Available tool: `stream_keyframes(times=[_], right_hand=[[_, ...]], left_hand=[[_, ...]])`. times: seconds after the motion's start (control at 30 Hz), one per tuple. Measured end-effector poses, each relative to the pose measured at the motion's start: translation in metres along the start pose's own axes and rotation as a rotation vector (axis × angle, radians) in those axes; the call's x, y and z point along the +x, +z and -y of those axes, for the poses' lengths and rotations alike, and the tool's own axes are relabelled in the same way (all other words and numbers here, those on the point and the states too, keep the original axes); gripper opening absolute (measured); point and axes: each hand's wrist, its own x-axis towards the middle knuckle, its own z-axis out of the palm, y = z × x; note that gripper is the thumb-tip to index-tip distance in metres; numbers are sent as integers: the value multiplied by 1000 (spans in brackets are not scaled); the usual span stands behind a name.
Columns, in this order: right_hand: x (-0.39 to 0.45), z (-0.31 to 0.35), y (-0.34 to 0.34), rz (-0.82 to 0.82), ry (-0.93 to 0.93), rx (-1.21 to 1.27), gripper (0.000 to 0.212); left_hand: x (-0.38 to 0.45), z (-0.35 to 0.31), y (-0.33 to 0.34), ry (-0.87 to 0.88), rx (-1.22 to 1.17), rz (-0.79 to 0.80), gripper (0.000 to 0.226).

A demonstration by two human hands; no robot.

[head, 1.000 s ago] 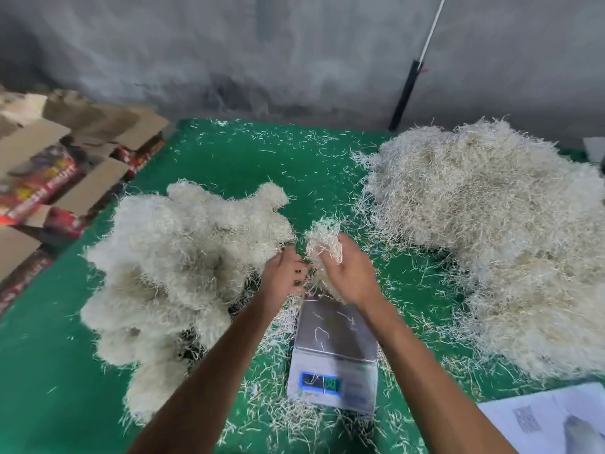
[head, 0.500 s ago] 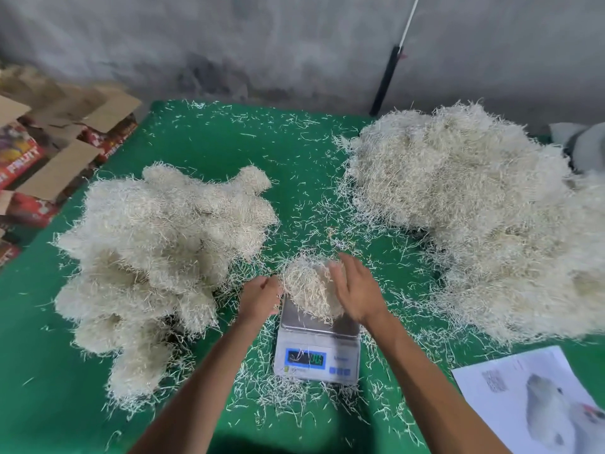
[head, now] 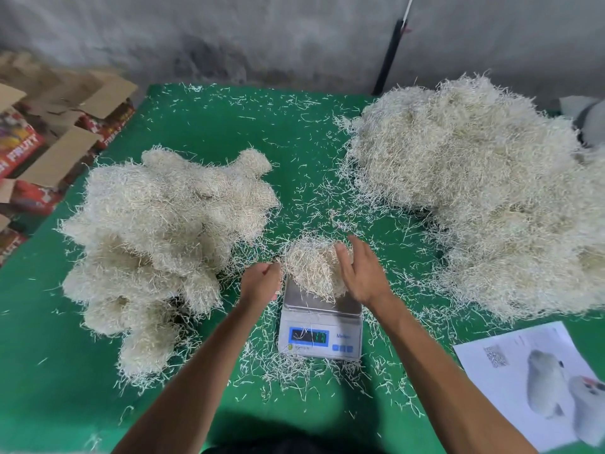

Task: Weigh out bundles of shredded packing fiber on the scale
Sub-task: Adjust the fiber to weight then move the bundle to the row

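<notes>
Resting open against the fiber bundle [head: 312,270] on the scale [head: 320,326], the right hand [head: 361,273]; left hand [head: 262,281] curled beside it.

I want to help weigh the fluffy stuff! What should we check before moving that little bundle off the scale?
1. Bundle sits on the scale pan: ok.
2. Right hand off the bundle: not ok, open fingers touch its side.
3. Left hand clear of the pan: cannot tell; it is curled beside the pan's edge.
4. Display lit: ok.
5. Number readable: cannot tell, blurred and crossed by strands.
6. Room by the left pile: ok.
</notes>
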Motion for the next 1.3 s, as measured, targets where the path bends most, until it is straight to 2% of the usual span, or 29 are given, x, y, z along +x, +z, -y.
stream_keyframes(times=[0.1,0.23,0.33,0.6,0.67,0.73,0.83,0.87,0.93,1.0,1.1,1.17,1.2,1.3], right_hand=[[-2,-2,2,-3,-2,7,90],[-2,-2,3,2,1,9,91],[0,-2,4,0,5,5,92],[8,-7,12,26,26,12,101],[10,-8,17,60,70,44,101],[9,-2,27,143,104,111,98],[3,20,48,205,83,323,80],[4,28,51,201,95,441,77],[8,43,51,154,160,667,73],[16,52,42,103,153,790,65],[30,59,18,144,21,844,65],[41,65,-4,196,15,806,66],[48,64,-13,198,16,803,54],[70,56,-39,128,34,883,35]], left_hand=[[0,1,0,-21,-8,-21,36],[-2,2,0,-23,-28,-17,26],[-1,5,0,-48,-35,-21,31],[-2,3,0,-95,-121,-26,19],[-4,-4,4,-151,-279,34,31],[-8,-16,14,-247,-420,165,42],[-8,-34,32,-394,-467,340,61],[-4,-38,36,-401,-441,335,67],[7,-46,37,-379,-375,217,78],[19,-50,33,-349,-401,107,89],[32,-60,26,-227,-398,28,101],[43,-69,19,-174,-394,20,109],[47,-74,15,-162,-399,32,113],[58,-86,-3,-159,-389,69,120]])
